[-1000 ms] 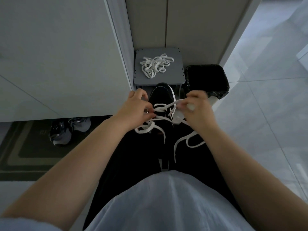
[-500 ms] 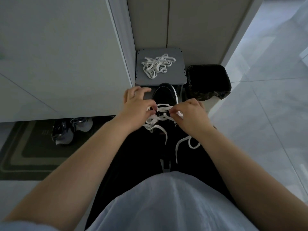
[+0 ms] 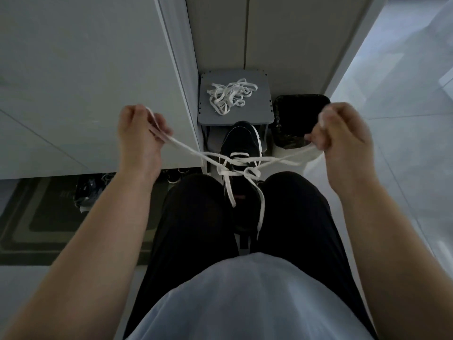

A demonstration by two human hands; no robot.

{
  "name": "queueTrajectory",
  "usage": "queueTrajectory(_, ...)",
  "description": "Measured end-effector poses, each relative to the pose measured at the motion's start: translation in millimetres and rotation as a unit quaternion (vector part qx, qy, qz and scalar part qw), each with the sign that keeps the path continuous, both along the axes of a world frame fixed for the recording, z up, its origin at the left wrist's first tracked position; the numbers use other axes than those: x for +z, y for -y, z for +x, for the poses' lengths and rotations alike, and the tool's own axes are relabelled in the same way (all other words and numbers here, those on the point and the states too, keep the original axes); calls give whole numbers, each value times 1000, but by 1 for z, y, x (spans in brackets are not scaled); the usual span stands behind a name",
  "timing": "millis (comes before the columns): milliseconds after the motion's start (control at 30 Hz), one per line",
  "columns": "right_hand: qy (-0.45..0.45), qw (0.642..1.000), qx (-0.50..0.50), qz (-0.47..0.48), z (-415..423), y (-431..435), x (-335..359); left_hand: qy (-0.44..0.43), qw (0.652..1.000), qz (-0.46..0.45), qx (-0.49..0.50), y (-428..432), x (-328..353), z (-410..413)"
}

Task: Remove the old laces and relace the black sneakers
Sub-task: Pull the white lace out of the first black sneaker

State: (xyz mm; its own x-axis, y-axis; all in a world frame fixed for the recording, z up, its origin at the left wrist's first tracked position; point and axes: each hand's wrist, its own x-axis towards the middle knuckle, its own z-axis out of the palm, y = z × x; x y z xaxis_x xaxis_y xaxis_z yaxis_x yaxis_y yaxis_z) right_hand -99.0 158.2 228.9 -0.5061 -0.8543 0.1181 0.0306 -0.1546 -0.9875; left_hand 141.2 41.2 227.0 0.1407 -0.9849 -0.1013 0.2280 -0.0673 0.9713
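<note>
A black sneaker (image 3: pixel 241 143) with a white sole edge rests between my knees, toe pointing away. A white lace (image 3: pixel 235 163) crosses its eyelets and forms a knot over the tongue, with two loose ends hanging toward me. My left hand (image 3: pixel 138 133) is raised out to the left, fingers closed on a loop of this lace. Out to the right, my right hand (image 3: pixel 343 133) is closed on the other loop. Both strands run taut from the knot to the hands. A pile of loose white laces (image 3: pixel 230 94) lies on a grey stool (image 3: pixel 259 111) beyond the sneaker.
A black lined bin (image 3: pixel 294 111) stands right of the stool. White cabinet doors (image 3: pixel 85 82) fill the left; more shoes (image 3: pixel 85 192) sit on a dark mat (image 3: pixel 36 229) below them. Pale floor tiles (image 3: pixel 404 119) spread to the right.
Both hands were close together over the sneaker's tongue working the lace. They have now swung far apart, left and right, pulling the two loops tight.
</note>
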Motion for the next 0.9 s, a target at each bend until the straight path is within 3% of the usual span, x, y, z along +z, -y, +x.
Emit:
queueTrajectory(67,-198,974,58,96,8,6,-7,208,972,-62,-90,-10,-6,-13)
queueTrajectory(167,-383,886,143,218,23,15,-35,476,815,-154,-294,-22,-35,-28)
queueTrajectory(233,-428,852,141,267,30,19,-50,553,746,-146,-340,-24,-56,-32)
queueTrajectory(367,-437,824,152,326,30,20,-60,602,720,-135,-319,-25,-72,-33)
queueTrajectory(400,-429,831,157,319,29,19,-59,600,721,-141,-317,-23,-72,-32)
queueTrajectory(467,-359,882,143,270,28,16,-48,574,750,-158,-288,-16,-67,-27)
queueTrajectory(567,-101,986,58,122,23,7,-20,456,861,-159,-158,-6,-42,-18)
queueTrajectory(633,84,996,36,1,14,0,-2,348,923,-137,-85,-7,-21,-12)
queueTrajectory(700,192,976,52,-87,6,-5,13,229,964,-128,-53,-10,-5,-9)
queueTrajectory(767,196,974,79,-87,5,-5,18,129,983,-111,-70,-15,6,-12)
queueTrajectory(800,154,983,88,-52,7,-3,15,105,986,-95,-90,-17,8,-16)
queueTrajectory(867,-21,992,96,83,15,2,1,138,978,-65,-139,-23,5,-24)
queueTrajectory(900,-133,973,107,157,19,4,-11,180,967,-58,-169,-25,0,-28)
